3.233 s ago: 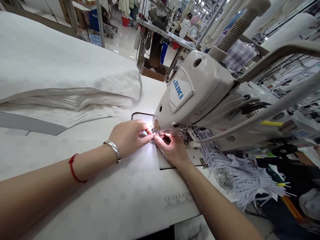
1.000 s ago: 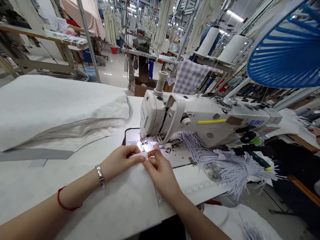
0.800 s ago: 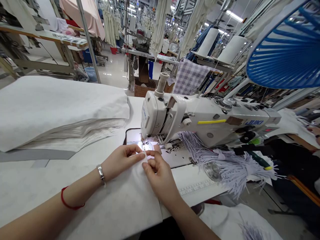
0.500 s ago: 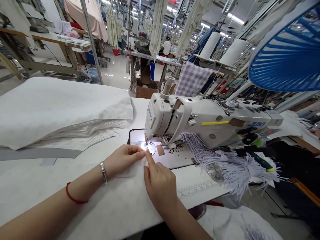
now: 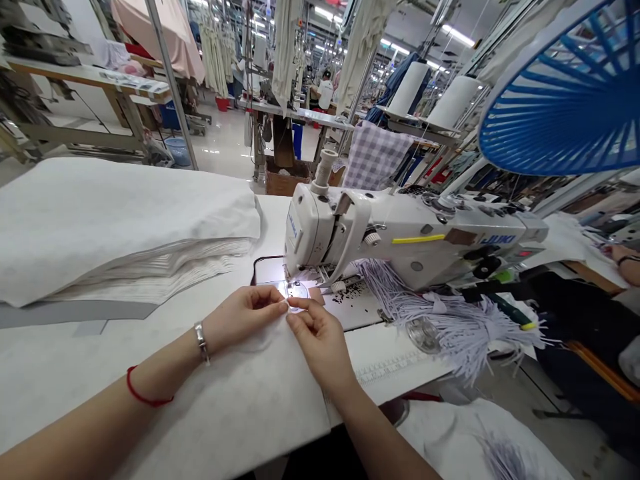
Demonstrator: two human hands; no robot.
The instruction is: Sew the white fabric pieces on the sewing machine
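Note:
White fabric (image 5: 240,407) lies on the sewing table under my forearms and runs up to the needle area. My left hand (image 5: 245,313) and my right hand (image 5: 320,343) meet just in front of the round needle plate (image 5: 296,289). Their fingertips pinch a small white edge of this fabric (image 5: 287,307), close to the presser foot of the white JUKI sewing machine (image 5: 400,233). The pinched bit is small, and my fingers hide most of it.
A thick stack of folded white fabric (image 5: 115,227) lies left of the machine. A bundle of pale lilac cords (image 5: 450,327) hangs to the right of my hands. Thread cones (image 5: 430,93) and a blue fan guard (image 5: 560,93) stand above, and a co-worker's hand (image 5: 625,257) shows far right.
My right hand has come back from pressing the cloth with straight fingers and now pinches with my left at the fabric edge. The view has shifted slightly left.

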